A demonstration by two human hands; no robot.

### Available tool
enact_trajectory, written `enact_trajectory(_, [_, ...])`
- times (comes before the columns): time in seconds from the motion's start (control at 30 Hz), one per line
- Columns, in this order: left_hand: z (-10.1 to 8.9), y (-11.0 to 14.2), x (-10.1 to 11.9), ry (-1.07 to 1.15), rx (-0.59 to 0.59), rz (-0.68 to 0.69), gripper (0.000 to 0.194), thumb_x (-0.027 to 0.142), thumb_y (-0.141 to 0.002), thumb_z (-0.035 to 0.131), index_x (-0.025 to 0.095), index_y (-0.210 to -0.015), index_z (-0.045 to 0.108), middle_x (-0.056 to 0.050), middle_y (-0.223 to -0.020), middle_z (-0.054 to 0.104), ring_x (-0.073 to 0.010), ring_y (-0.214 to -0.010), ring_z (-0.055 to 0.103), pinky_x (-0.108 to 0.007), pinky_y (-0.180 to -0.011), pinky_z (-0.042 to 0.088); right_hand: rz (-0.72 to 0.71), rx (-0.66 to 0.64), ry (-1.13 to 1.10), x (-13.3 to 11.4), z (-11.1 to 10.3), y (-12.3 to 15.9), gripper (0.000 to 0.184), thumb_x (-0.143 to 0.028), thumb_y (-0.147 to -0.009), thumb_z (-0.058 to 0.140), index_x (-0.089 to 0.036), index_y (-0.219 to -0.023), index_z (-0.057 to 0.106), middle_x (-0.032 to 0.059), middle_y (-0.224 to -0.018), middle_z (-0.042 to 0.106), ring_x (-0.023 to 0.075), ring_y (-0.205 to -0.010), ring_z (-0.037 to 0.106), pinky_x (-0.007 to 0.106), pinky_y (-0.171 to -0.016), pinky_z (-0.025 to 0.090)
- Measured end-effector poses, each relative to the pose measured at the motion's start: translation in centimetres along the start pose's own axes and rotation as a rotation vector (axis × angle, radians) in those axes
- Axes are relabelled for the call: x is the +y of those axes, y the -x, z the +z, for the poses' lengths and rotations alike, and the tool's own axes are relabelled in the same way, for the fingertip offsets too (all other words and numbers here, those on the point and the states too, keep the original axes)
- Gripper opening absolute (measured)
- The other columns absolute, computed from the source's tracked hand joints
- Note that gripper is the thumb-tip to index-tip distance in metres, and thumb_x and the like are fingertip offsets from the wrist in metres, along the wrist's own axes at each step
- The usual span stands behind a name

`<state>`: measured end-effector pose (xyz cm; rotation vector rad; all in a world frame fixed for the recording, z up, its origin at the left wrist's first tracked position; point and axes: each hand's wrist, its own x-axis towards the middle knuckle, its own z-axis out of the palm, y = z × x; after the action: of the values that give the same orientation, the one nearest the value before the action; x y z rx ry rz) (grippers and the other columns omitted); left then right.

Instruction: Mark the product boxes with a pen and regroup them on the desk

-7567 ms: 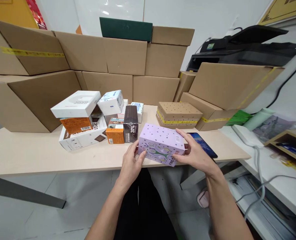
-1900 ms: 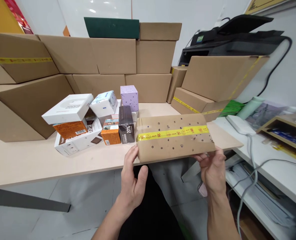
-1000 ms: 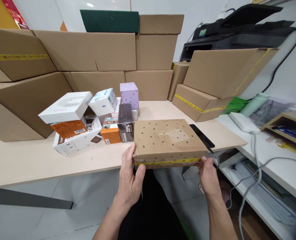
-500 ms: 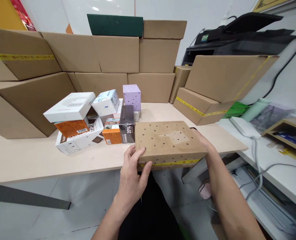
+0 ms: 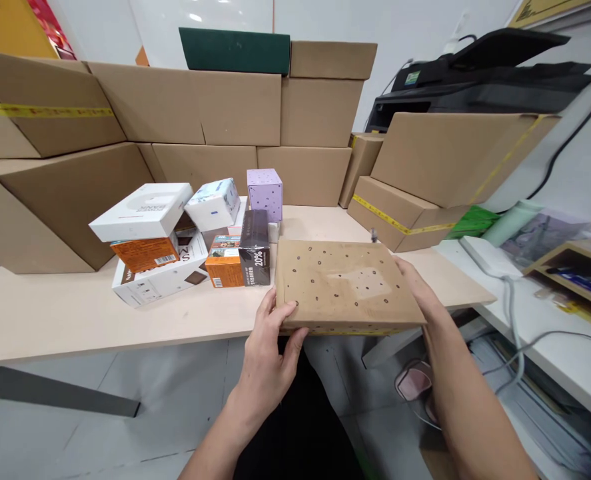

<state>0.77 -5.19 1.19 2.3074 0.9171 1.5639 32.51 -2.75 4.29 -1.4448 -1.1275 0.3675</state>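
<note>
I hold a flat brown cardboard box [image 5: 345, 283] dotted with small dark marks, level over the table's front edge [image 5: 125, 340]. My left hand [image 5: 270, 350] grips its near left corner, thumb on top. My right hand [image 5: 418, 290] clasps the right side, fingers partly hidden behind the box. A strip of yellow tape shows along the box's near edge.
Small product boxes cluster at the left: a white box [image 5: 142, 210], an orange box [image 5: 224, 260], a black box [image 5: 254, 247] and a lilac box [image 5: 265, 193]. Large cardboard cartons [image 5: 235, 110] wall the back. A black printer [image 5: 480, 80] and cables [image 5: 520, 333] lie to the right.
The brown box has tipped flatter and moved slightly right. My right hand slid from the near right corner up along the box's right side. The phone on the table is hidden behind it.
</note>
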Motion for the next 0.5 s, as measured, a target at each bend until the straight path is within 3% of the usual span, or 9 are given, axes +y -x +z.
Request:
enact_trajectory(0.1, [1.0,-0.4,-0.6,0.036,0.07,0.133,0.046,0.009,-0.088,0.063,0.021,-0.129,0.047,-0.02,-0.151,0.044,-0.0298,-0.143,0.043,-0.05,-0.108,0.049,0.075,-0.095,-0.071,-0.8,-0.2,0.5,0.03,-0.047,-0.062,0.076,-0.021,-0.076,0.071,0.0017,-0.066,0.072,0.0196,-0.057,0.064,0.031,-0.048,0.052])
enact_trajectory(0.17, [1.7,-0.6,-1.2,0.058,0.086,0.175,0.043,0.007,-0.088,0.061,0.021,-0.126,0.048,-0.02,-0.154,0.039,-0.0306,-0.145,0.039,-0.053,-0.108,0.048,0.069,-0.067,-0.116,-0.9,0.1,0.1,0.035,-0.048,-0.065,0.076,-0.021,-0.086,0.071,0.0022,-0.074,0.073,0.0202,-0.065,0.067,0.033,-0.056,0.055])
enact_trajectory(0.33, [2.8,0.1,-2.6,0.054,0.106,0.096,0.033,0.012,-0.087,0.061,0.021,-0.116,0.048,-0.022,-0.151,0.039,-0.0316,-0.145,0.04,-0.055,-0.106,0.048,-0.04,-0.011,-0.218,0.0,1.2,-0.9,0.031,-0.04,-0.072,0.075,-0.02,-0.095,0.068,0.0037,-0.095,0.074,0.0198,-0.088,0.068,0.036,-0.08,0.056])
enact_trajectory(0.5, [3.2,1.4,-3.2,-0.003,0.143,0.09,0.025,0.018,-0.086,0.066,0.021,-0.106,0.052,-0.018,-0.14,0.047,-0.0294,-0.134,0.05,-0.051,-0.102,0.052,-0.052,0.068,-0.219,0.8,1.1,-0.2,0.025,-0.037,-0.073,0.075,-0.02,-0.089,0.067,0.0038,-0.09,0.073,0.0215,-0.087,0.068,0.039,-0.082,0.055])
